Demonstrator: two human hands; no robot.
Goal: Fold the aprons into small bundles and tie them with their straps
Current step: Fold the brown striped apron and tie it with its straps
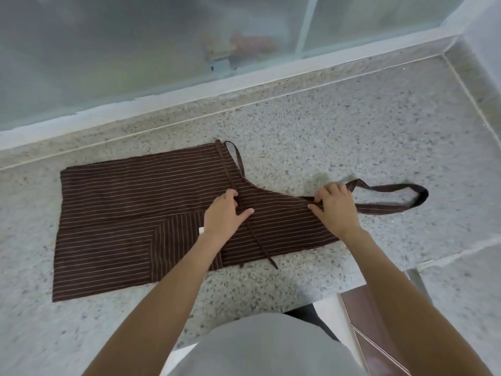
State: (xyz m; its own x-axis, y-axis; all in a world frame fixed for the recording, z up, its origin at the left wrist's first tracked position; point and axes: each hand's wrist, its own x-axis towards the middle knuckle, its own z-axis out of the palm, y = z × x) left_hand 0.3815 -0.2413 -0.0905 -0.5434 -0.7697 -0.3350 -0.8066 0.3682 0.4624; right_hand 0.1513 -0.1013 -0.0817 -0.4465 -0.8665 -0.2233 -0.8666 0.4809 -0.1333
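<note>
Brown striped apron lies flat on the speckled stone bench, left of centre in the frame, folded lengthwise. A small pale tag sits on the cloth just left of the left wrist; too small to read, no other writing visible.

Left hand rests on the apron at centre frame, fingers curled over a thin waist strap where it crosses the cloth; the grip looks closed on that strap, thumb stretched out flat to the right. The strap runs from the apron's top edge down past the hand and ends just off the cloth's near edge.

Right hand is at centre right, fingertips pinching the bib edge where the neck loop joins. The loop lies flat on the bench, stretching toward the right.

Edges: white window frame w/ frosted glass runs along the far side, across the upper frame. Bare bench to the right of the loop and in the lower left. More brown striped fabric sits at lower right, below bench level.
</note>
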